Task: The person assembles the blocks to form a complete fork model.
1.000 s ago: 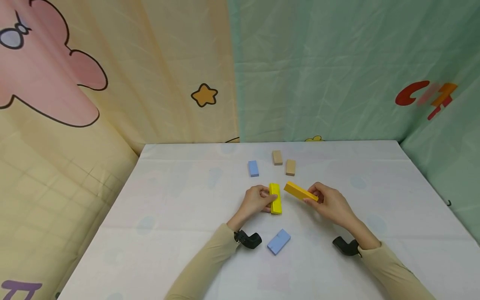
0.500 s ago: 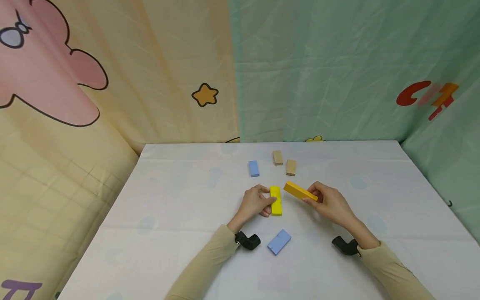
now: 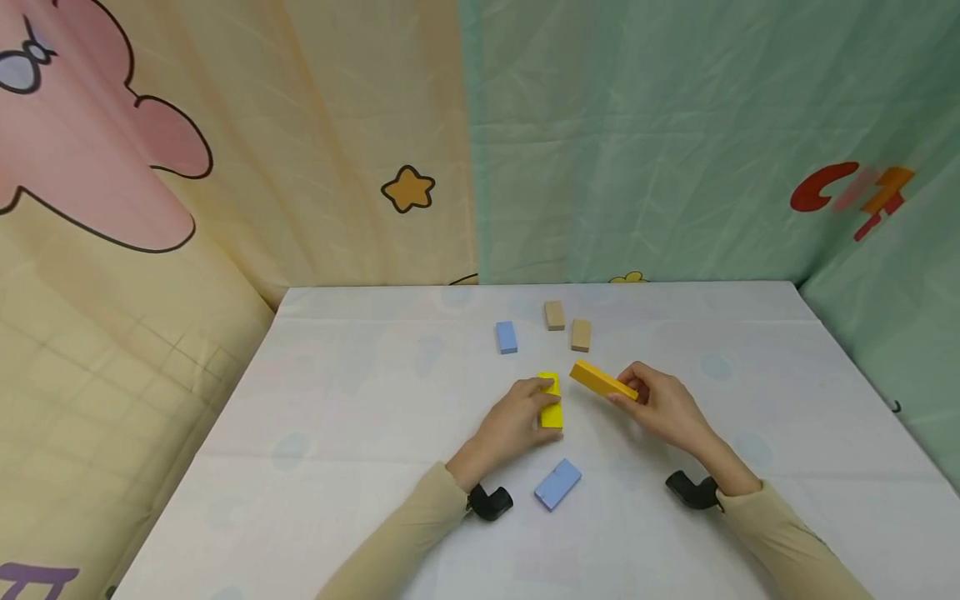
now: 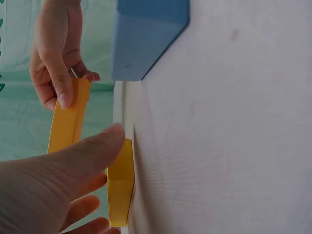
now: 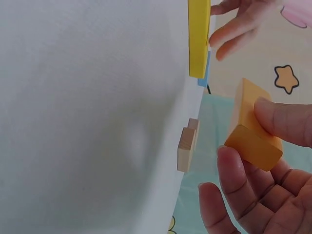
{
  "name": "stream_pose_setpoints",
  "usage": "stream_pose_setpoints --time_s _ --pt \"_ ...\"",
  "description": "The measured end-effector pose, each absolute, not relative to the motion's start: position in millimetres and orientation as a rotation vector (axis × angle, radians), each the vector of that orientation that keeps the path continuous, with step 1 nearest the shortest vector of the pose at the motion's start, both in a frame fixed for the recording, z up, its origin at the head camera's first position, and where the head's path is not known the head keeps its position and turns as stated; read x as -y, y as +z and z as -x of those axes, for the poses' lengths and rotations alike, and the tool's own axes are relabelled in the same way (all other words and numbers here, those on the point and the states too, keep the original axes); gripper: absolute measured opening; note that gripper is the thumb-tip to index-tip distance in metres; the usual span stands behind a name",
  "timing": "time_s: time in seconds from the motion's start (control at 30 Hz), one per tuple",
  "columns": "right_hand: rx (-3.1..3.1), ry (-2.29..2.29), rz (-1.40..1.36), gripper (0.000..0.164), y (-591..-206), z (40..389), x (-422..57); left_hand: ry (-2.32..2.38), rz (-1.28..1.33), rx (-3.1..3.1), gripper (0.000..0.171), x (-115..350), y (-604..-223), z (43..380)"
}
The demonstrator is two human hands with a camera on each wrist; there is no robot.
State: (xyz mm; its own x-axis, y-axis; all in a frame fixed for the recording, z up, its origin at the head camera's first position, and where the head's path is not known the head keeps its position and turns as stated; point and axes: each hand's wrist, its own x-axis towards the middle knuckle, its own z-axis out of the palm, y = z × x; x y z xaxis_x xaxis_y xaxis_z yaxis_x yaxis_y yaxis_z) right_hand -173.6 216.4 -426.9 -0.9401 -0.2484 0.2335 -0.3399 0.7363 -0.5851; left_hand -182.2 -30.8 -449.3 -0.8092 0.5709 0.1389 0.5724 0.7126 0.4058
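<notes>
Over a bright yellow block [image 3: 551, 414] lying on the white table, my left hand [image 3: 516, 423] hovers with its fingers spread. Its thumb is at the block's near end; the other fingers reach across the far part. The left wrist view has the thumb extended beside the yellow block [image 4: 121, 183], the other fingers apart above it. My right hand [image 3: 666, 408] pinches an orange-yellow block [image 3: 602, 380] by one end, tilted above the table. In the right wrist view, the thumb presses the orange-yellow block [image 5: 248, 127] against the fingers.
A light blue block [image 3: 558, 484] lies nearer the body, between the forearms. Farther off are another blue block [image 3: 506, 337] and two tan wooden blocks, one behind [image 3: 554, 316] and one nearer [image 3: 581, 335]. Patterned curtains surround the table.
My left hand has gone from pinching the yellow block's side to spreading over it, its thumb moving to the near end. The block slid slightly nearer. The right hand has hardly moved.
</notes>
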Motion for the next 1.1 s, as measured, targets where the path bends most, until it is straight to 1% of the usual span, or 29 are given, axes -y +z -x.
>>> stream_pose_setpoints --time_s 0.1,0.47,0.8,1.1 --pt "2.8 0.999 -0.47 0.023 -427.0 175.0 -216.0 -0.628 1.004 2.935 0.052 32.1 -447.3 177.6" --pt "2.796 1.09 -0.475 0.023 -428.2 189.6 -212.0 -0.582 1.074 2.9 0.048 33.7 -447.0 172.6" --pt "2.813 1.157 -0.566 0.022 -428.8 222.1 -198.6 -0.597 1.097 2.825 0.047 37.4 -453.7 172.7" --pt "2.874 1.191 -0.63 0.019 -434.2 250.4 -181.0 -0.494 1.125 2.729 0.041 36.8 -457.3 172.5"
